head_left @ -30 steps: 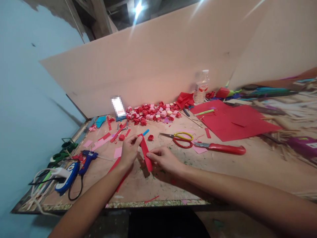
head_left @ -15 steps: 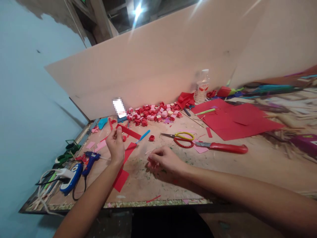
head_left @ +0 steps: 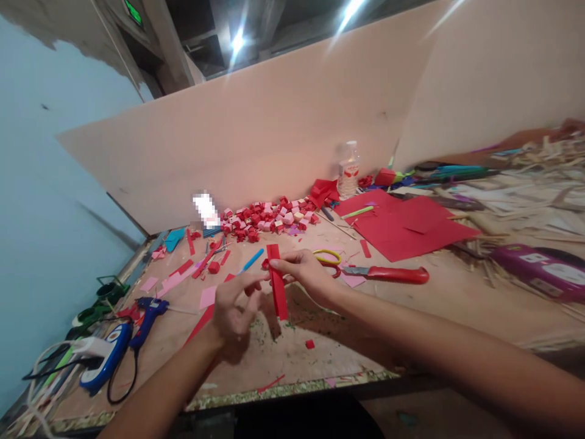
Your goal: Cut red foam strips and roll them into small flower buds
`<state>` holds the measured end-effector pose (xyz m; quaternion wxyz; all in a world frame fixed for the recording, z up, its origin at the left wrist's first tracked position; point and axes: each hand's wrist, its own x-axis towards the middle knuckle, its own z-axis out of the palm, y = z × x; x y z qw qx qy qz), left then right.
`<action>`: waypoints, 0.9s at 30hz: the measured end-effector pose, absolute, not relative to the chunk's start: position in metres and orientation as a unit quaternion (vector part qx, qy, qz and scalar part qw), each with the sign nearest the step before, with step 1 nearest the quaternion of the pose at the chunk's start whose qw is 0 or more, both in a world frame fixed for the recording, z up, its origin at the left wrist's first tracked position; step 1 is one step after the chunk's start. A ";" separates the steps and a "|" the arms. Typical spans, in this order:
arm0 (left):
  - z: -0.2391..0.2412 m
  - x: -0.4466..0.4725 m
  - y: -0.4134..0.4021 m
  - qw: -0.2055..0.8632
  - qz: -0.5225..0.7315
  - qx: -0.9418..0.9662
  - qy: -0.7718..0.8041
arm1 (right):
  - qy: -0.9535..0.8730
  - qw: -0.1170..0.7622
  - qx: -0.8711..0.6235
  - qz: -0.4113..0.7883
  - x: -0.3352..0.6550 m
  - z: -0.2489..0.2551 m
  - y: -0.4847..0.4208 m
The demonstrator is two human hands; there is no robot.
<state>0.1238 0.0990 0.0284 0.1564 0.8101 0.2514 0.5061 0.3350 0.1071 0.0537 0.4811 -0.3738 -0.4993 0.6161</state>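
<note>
A narrow red paper strip (head_left: 280, 296) stands nearly upright over the middle of the table. My right hand (head_left: 307, 273) pinches it near its upper end, thumb on the near face. Just left of the strip is my left hand (head_left: 235, 305), fingers apart and partly bent. Its index fingertip reaches the strip's edge; whether it touches cannot be made out. More red paper (head_left: 200, 323) lies partly under my left forearm. Beyond my hands lies a blue-handled tool (head_left: 253, 260). The scissors (head_left: 328, 256) are partly hidden behind my right hand.
A red-handled knife (head_left: 397, 274) lies to the right, below large red sheets (head_left: 397, 228). Small folded red and pink paper pieces (head_left: 269, 218) are heaped at the back. A blue glue gun (head_left: 148, 320) and power strip (head_left: 107, 360) sit left. A bottle (head_left: 350, 171) stands behind.
The red strip has passed from my left hand to my right and turned from slanting to nearly upright. My hands have come together, and the view has swung right.
</note>
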 end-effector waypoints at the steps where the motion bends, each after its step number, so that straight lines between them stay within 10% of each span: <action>1: 0.032 0.125 0.099 0.216 0.532 0.757 0.312 | -0.520 0.470 -0.376 0.606 0.333 0.053 0.105; 6: 0.041 0.133 0.105 0.443 0.509 0.628 0.387 | -0.580 0.425 -0.386 0.577 0.325 0.043 0.098; 27: 0.033 0.132 0.103 0.434 0.500 0.634 0.400 | -0.586 0.415 -0.416 0.558 0.315 0.033 0.094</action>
